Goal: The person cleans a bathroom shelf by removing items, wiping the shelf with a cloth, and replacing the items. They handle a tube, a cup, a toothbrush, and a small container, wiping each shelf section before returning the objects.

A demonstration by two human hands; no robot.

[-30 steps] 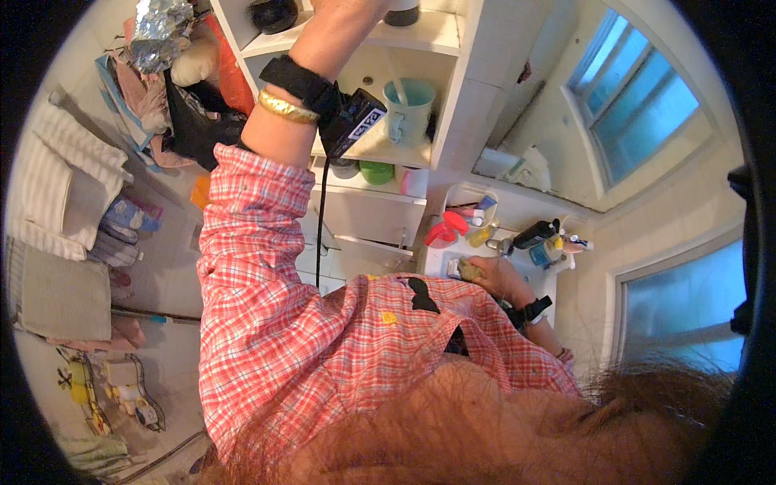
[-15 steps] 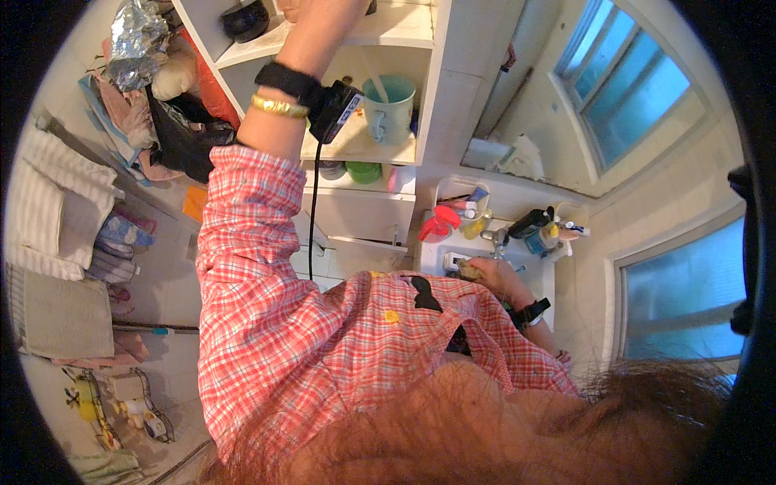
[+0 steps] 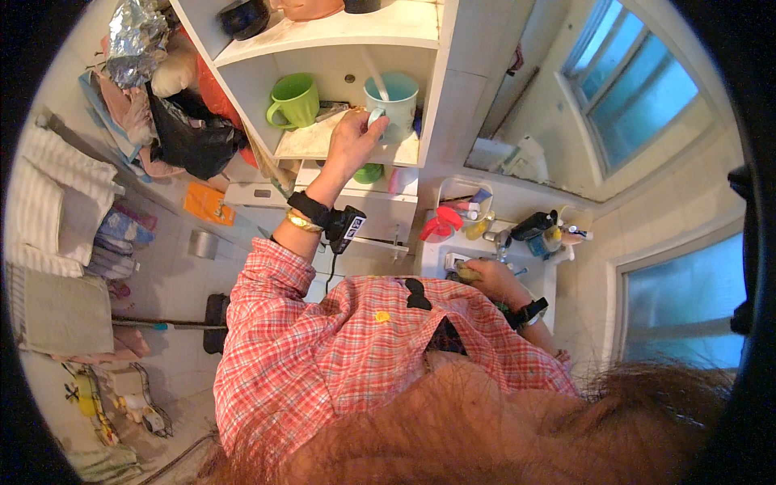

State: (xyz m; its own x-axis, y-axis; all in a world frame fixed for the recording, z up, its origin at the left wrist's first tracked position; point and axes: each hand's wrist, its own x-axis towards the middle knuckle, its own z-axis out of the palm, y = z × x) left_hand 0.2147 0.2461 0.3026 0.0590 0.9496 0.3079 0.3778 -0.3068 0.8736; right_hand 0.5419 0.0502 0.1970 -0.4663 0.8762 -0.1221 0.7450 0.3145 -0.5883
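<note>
In the middle compartment of a white shelf, a light blue cup holds a pale stick. My left hand reaches up to it, with the fingers closed at its handle. To the left of that cup stands a green cup, its handle turned leftward. At lower right, my right hand is over the washbasin, closed around a crumpled greenish-brown rag. A small white box-shaped thing lies right beside that hand. Some of the right hand's fingers are hidden.
A red-topped bottle, a tap and several toiletry bottles line the basin's back. Dark bowls sit on the upper shelf. Towels and bags hang at left. A mirror is at upper right.
My left hand has come down from the upper shelf to the light blue cup's handle, bringing the green cup into view. My right hand stays at the basin with the rag.
</note>
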